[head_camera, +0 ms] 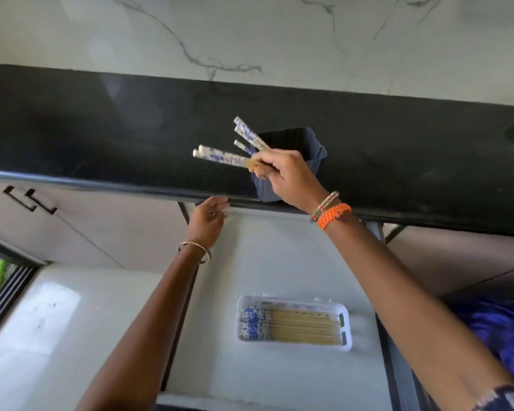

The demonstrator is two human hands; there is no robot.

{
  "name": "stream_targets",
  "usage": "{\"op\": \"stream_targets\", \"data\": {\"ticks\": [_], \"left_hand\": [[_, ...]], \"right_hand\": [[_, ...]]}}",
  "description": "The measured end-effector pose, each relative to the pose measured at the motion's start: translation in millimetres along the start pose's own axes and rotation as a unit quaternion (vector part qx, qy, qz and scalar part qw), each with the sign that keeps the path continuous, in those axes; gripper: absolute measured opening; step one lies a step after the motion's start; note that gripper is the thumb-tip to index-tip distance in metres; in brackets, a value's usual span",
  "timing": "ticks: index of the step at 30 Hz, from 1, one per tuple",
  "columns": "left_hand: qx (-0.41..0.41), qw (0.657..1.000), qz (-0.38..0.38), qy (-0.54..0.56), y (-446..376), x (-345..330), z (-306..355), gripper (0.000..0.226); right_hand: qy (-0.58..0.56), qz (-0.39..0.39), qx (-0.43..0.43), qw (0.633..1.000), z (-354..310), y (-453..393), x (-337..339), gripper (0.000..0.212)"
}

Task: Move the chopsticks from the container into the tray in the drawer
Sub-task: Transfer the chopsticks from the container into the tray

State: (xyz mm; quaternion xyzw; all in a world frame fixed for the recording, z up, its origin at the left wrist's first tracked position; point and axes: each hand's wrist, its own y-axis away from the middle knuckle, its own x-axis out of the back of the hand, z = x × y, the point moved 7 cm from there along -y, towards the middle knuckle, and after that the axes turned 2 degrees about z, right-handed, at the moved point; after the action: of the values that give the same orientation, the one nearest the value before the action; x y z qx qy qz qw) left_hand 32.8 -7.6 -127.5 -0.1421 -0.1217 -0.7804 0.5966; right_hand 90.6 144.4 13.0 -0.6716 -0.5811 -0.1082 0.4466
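Right hand [282, 176] gripping blue-and-white patterned bamboo chopsticks [235, 149] over dark ribbed plastic container [306, 143]
Left hand [208, 221] open, near drawer's far-left corner; white plastic tray [346, 345] holds more chopsticks

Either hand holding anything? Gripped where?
Right hand grips a bunch of blue-and-white patterned chopsticks around their bare wooden lower part, above the dark container. Left hand holds nothing.

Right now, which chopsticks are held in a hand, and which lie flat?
The fanned bunch above the dark container is gripped by the right hand. The other chopsticks lie flat, side by side, in the white tray.
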Motion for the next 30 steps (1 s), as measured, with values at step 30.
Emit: {"op": "stream_targets", "data": {"ticks": [30], "left_hand": [[-0.201, 0.933, -0.117, -0.274, -35, -104, 68, 0.060]], "right_hand": [[0.241, -0.008, -0.200, 0.950, 107, 172, -27, 0.032]]}}
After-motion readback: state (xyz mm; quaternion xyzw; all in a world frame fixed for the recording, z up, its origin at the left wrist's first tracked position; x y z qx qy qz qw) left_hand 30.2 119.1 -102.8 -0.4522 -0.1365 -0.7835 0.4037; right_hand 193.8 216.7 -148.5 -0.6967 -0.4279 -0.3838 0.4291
